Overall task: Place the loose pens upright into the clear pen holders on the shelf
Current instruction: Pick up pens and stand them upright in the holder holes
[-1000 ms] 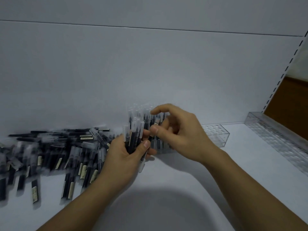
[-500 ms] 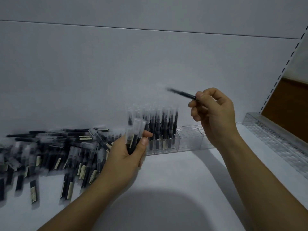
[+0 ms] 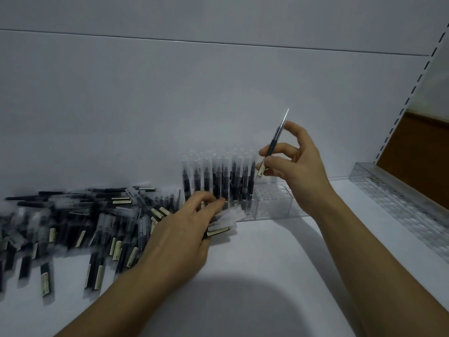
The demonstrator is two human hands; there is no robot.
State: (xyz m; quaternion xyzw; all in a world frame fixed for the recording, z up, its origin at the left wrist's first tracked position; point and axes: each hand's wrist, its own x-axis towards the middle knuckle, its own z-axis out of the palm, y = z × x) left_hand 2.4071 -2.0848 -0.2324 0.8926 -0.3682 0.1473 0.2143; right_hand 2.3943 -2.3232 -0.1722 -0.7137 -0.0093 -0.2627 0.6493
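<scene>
Right fingers (image 3: 274, 164): thumb and forefinger pinching a single pen (image 3: 275, 139) low on its barrel; other fingers spread loosely.
Right hand (image 3: 298, 171): raised just right of the standing pens (image 3: 218, 178), above the empty slots.
Left fingers (image 3: 209, 198): curled round a bundle of pens (image 3: 223, 220), ends fanning out to the right.
Left hand (image 3: 184, 229): low, near the shelf (image 3: 267, 263), in front of the pen holder (image 3: 272, 203).
Just changed: single pen swung from roughly level half a second ago to nearly upright, labelled end down; bundle dropped from upright to almost flat.
Meaning for the task: probably lined up for the next free slot, not yet in.
Count, in hand: one pen right; about three or four left, blurred.
Count, standing: more than a dozen, too crowded to count exactly.
Count, loose pile (image 3: 85, 215): dozens, lying flat on the shelf to the left.
Count, holders: two; the second holder (image 3: 398, 207) along the right edge, no pens visible in it.
</scene>
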